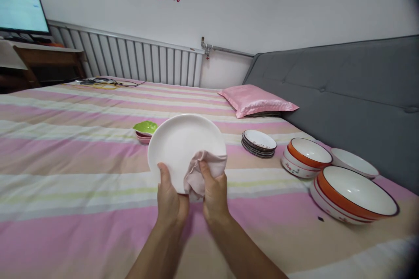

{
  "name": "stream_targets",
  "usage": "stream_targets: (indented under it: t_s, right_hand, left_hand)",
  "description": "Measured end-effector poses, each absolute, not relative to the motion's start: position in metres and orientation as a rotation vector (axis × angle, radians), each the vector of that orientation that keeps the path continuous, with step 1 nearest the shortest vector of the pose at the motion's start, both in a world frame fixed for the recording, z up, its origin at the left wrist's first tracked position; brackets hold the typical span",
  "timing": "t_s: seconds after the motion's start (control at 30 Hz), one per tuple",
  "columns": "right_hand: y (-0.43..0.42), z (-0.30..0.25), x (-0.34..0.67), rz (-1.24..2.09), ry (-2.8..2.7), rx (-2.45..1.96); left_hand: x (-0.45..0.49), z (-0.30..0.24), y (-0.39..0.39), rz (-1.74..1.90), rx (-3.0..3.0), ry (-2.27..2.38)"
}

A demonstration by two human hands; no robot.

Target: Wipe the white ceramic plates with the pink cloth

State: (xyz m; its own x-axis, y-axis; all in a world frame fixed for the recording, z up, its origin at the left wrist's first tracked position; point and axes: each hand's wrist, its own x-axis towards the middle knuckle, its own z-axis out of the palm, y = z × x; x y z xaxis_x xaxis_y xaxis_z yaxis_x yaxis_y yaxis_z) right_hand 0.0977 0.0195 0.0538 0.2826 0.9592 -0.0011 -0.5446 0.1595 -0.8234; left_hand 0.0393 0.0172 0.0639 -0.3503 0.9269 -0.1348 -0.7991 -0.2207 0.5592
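A round white plate (180, 144) is held up above the bed, its face tilted toward me. My left hand (170, 196) grips its lower left rim, thumb on the face and the other fingers behind. At the lower right, my right hand (214, 192) pinches a pale pink cloth (196, 178) against the plate, with the cloth folded over the rim. The fingers behind the plate are hidden. Just behind the plate's left edge sit a green leaf-shaped dish (145, 127) and pink dishes (143, 138) stacked under it.
On the striped bedsheet (98, 152), to the right, are a stack of small plates (259, 141), orange-banded bowls (306, 157), a larger bowl (355, 194) and a white dish (353, 162). A pink pillow (257, 98) lies by the grey headboard (353, 83). Cables (111, 83) lie at the far edge.
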Motion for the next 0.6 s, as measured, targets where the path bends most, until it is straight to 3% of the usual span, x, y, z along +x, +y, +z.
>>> stream_targets:
  t_s: [0.3,0.6]
  right_hand:
    - [0.015,0.051,0.09,1.36,-0.547,-0.673]
    - [0.047,0.066,0.15,1.388,-0.511,-0.691]
  left_hand:
    - [0.058,0.056,0.006,1.624,0.251,0.768]
    - [0.035,0.06,0.017,1.647,0.714,0.658]
